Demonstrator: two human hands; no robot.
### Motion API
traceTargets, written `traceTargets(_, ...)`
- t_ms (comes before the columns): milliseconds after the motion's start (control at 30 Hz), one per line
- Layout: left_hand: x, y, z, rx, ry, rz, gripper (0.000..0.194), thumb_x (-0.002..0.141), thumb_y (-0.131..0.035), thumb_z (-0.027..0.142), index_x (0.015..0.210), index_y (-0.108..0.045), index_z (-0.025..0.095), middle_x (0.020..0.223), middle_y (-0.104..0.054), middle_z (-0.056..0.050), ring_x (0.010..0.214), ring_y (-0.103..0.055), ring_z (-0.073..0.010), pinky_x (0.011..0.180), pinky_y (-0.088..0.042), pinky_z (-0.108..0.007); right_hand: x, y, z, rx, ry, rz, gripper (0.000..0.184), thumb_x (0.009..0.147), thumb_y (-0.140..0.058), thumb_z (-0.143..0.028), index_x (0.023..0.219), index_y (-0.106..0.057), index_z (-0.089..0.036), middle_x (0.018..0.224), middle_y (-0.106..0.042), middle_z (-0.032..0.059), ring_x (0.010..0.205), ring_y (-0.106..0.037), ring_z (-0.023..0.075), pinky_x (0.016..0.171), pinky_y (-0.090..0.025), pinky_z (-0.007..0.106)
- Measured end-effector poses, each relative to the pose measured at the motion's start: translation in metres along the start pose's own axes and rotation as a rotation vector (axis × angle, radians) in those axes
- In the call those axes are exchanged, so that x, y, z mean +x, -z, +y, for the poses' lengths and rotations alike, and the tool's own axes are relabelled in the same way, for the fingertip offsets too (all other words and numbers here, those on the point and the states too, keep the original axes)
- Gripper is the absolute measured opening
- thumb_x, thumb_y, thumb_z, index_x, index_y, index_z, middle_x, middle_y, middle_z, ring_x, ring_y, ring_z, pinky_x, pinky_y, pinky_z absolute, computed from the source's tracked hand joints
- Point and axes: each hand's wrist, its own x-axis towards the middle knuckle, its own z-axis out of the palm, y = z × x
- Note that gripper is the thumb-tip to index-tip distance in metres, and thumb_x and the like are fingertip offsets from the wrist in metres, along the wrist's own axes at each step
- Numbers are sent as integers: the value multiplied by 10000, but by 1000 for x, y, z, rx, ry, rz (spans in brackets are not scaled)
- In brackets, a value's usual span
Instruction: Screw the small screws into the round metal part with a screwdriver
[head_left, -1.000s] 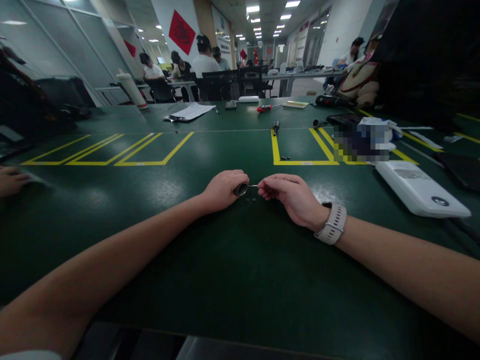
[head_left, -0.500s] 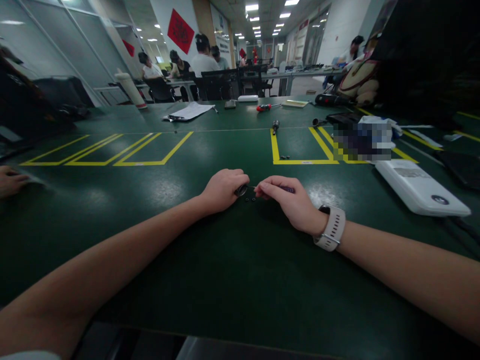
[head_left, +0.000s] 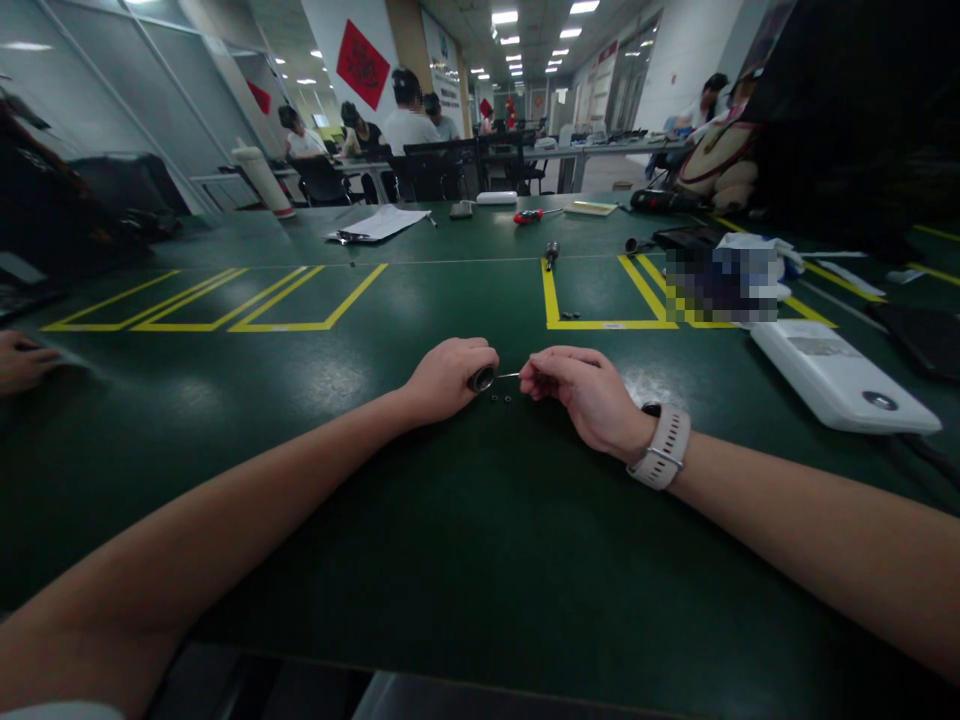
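My left hand is closed round a dark, hollow cylindrical part, its round open end turned right. Most of that part is hidden in the fingers. My right hand, with a pale watch strap at the wrist, pinches a small screwdriver. Its thin metal shaft points left and reaches the cylindrical part's rim; whether the tip goes into it I cannot tell. Fingers hide the handle. Two tiny dark ring-like pieces lie on the table just below the shaft.
Yellow tape marks the green table, with small dark pieces inside one outline. Behind are a metal fitting, a red-handled screwdriver and a clipboard with paper. A white power bank lies right; another person's hand rests left.
My right hand has shifted slightly right and turned, its fingers curling more, so more of the screwdriver's shaft shows and its handle is now hidden. My left hand stays almost still.
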Motion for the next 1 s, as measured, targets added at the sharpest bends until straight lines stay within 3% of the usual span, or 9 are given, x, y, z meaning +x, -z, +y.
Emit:
traceTargets(167,0,-3,-2,-18,200,39,8,754,-511,171,747,-511,167,729,-539,-17,665,-494,-149,585,-372,-267,0,2,4,-16,104,109,180,780,-546,-265,642,-620,-178,637,-583,0,620,-531,123,593,-409,275)
traceTargets(300,0,-3,-6,-82,376,174,169,747,-582,311,774,-492,170,747,-545,-11,669,-497,-149,596,-391,-274,0,1,3,-234,127,190,92,767,-585,-268,763,-622,-184,777,-611,15,745,-559,151,698,-440,317)
traceTargets(433,-3,1,-10,-141,429,278,205,760,-572,314,868,-484,163,821,-556,-28,725,-513,-157,641,-421,-285,1,-5,4,-579,132,-30,176,830,-525,-247,991,-582,-202,1024,-608,58,957,-561,192,862,-427,394)
traceTargets(533,-8,12,-8,-124,377,333,231,783,-557,372,869,-505,164,854,-563,-42,793,-518,-175,699,-428,-304,2,-14,8,-760,190,-220,236,870,-468,-236,1099,-518,-212,1111,-579,81,1031,-550,215,921,-410,445)
traceTargets(633,-11,29,3,-111,317,346,273,769,-582,413,862,-541,159,856,-575,-46,841,-519,-189,745,-426,-321,-4,-24,8,-949,301,-435,241,864,-466,-189,1101,-511,-181,1091,-593,104,1024,-569,231,973,-386,488)
traceTargets(733,-17,47,21,-208,376,397,275,764,-601,384,922,-540,169,921,-594,-44,856,-543,-178,716,-448,-299,-24,-30,1,-1031,411,-646,261,867,-458,-159,1123,-503,-156,1192,-573,124,1140,-529,226,1069,-313,460)
traceTargets(867,-30,61,50,-593,532,383,277,776,-595,356,968,-526,169,870,-625,-31,689,-592,-135,595,-489,-272,-62,-27,-14,-1065,430,-845,291,889,-424,-155,1169,-496,-128,1392,-419,146,1330,-323,212,1118,-255,397)
traceTargets(1000,-46,69,77,-1082,738,426,226,742,-631,259,935,-562,164,901,-652,-47,669,-637,-142,585,-536,-282,-89,-17,-28,-990,344,-892,333,871,-454,-126,1200,-506,-134,1390,-428,131,1336,-311,197,1131,-237,368)
